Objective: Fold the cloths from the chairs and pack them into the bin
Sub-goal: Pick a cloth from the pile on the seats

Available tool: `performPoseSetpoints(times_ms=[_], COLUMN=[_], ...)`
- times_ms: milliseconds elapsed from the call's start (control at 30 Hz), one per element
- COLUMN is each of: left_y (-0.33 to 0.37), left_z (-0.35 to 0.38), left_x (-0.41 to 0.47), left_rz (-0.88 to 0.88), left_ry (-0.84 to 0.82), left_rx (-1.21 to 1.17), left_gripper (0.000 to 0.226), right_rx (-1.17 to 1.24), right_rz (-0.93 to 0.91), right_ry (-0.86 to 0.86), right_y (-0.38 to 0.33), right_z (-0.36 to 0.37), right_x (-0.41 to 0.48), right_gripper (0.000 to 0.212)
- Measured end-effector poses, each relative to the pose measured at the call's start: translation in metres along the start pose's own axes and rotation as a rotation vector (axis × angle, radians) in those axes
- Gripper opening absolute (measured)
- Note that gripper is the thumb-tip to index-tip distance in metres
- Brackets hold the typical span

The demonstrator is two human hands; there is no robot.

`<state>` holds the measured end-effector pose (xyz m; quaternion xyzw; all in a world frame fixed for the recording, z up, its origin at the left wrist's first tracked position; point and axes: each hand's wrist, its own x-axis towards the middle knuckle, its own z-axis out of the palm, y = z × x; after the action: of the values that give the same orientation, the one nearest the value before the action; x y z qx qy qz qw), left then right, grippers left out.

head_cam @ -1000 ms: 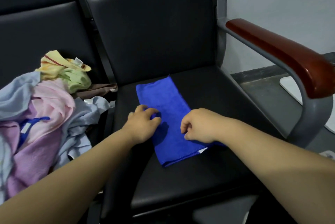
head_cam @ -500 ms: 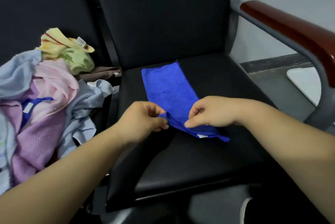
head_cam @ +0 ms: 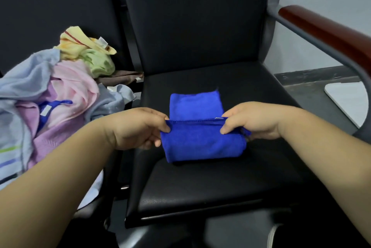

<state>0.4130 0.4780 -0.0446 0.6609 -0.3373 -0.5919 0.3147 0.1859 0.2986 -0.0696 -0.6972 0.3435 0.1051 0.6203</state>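
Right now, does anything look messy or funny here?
Yes: the pile of cloths on the left chair is a crumpled heap, hanging over its edge. The blue cloth, pinched by the left hand and right hand, looks tidy.

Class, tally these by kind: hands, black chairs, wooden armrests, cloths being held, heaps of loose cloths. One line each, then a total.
Hands: 2, left hand and right hand
Black chairs: 2, left chair and right chair
Wooden armrest: 1
Held blue cloth: 1
Heap of loose cloths: 1
Total: 7
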Motion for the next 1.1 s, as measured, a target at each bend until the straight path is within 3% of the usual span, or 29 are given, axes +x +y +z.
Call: performPoseSetpoints(times_ms=[100, 233, 367, 533, 633, 800, 900, 967, 1100], left_y=[0.000, -0.006, -0.010, -0.019, -0.019, -0.015, -0.016, -0.013, -0.008], left_z=[-0.002, -0.001, -0.004, -0.009, -0.012, -0.009, -0.009, -0.011, -0.006], left_x=[0.003, 0.027, 0.062, 0.105, 0.116, 0.121, 0.116, 0.109, 0.099], left_rz=[0.016, 0.079, 0.165, 0.132, 0.117, 0.049, 0.011, -0.048, -0.107], left_ry=[-0.025, 0.171, 0.366, 0.708, 0.835, 0.887, 0.906, 0.840, 0.674], left_rx=[-0.021, -0.196, -0.242, 0.102, 0.395, 0.564, 0.682, 0.766, 0.671], left_gripper=[0.014, 0.005, 0.012, 0.016, 0.021, 0.024, 0.038, 0.044, 0.024], right_rx=[0.103, 0.209, 0.246, 0.115, -0.095, -0.411, -0.521, -0.563, -0.619], right_rz=[-0.017, -0.073, -0.070, -0.008, 0.029, 0.045, 0.124, 0.186, 0.214], right_ry=[0.012, 0.189, 0.382, 0.527, 0.572, 0.713, 0.732, 0.684, 0.570], right_y=[-0.002, -0.004, -0.008, -0.006, -0.005, -0.002, -0.007, -0.011, -0.012], right_z=[-0.006, -0.007, -0.008, -0.011, -0.014, -0.016, -0.020, -0.023, -0.008], right_x=[0.004, 0.017, 0.036, 0.065, 0.079, 0.090, 0.084, 0.071, 0.065], right_gripper=[0.052, 0.030, 0.025, 0.039, 0.016, 0.033, 0.036, 0.039, 0.040])
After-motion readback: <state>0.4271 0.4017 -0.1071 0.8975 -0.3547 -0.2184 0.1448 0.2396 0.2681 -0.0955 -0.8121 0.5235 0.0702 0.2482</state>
